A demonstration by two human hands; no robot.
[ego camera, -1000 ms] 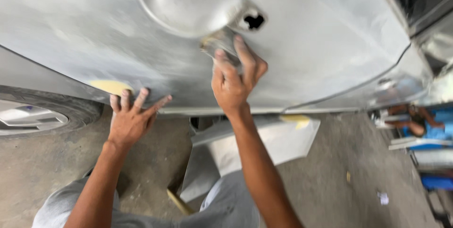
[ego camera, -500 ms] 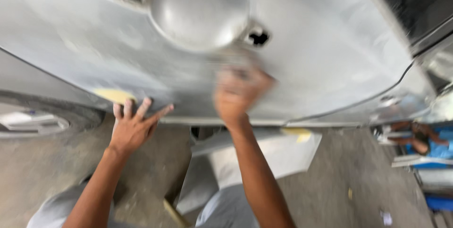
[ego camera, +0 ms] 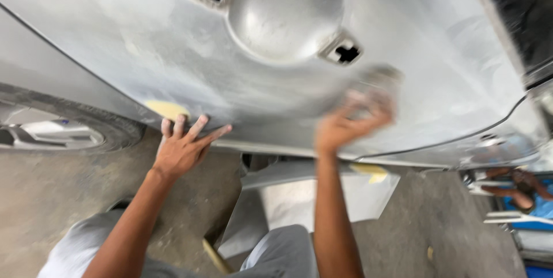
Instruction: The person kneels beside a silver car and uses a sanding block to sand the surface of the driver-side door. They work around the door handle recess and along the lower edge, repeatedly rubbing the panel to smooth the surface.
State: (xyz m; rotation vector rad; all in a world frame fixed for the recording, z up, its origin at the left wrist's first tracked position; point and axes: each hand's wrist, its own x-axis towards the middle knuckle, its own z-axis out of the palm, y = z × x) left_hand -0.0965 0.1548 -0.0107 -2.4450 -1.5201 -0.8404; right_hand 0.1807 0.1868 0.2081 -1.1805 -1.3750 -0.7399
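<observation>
My left hand lay open, fingers spread flat against the lower edge of the grey, dull-sanded metal car body panel, just beside a pale yellow patch of filler. My right hand was blurred with motion against the same panel, below the round domed recess and the small rectangular cut-out; it appeared curled over a grey sanding pad pressed to the metal, though the blur left the grip itself uncertain. The black tyre with silver wheel sat at the left, and flat grey sheet pieces lay on the concrete floor under the sill. In my judgement, the risk was uneven pressure near the crease line, which could cut through the primer or gouge the surface; the pad could also catch on the cut-out's edge. Compared with a second earlier, my right hand had moved rightward, away from directly beneath the cut-out, while my left hand had stayed braced in the same spot.
</observation>
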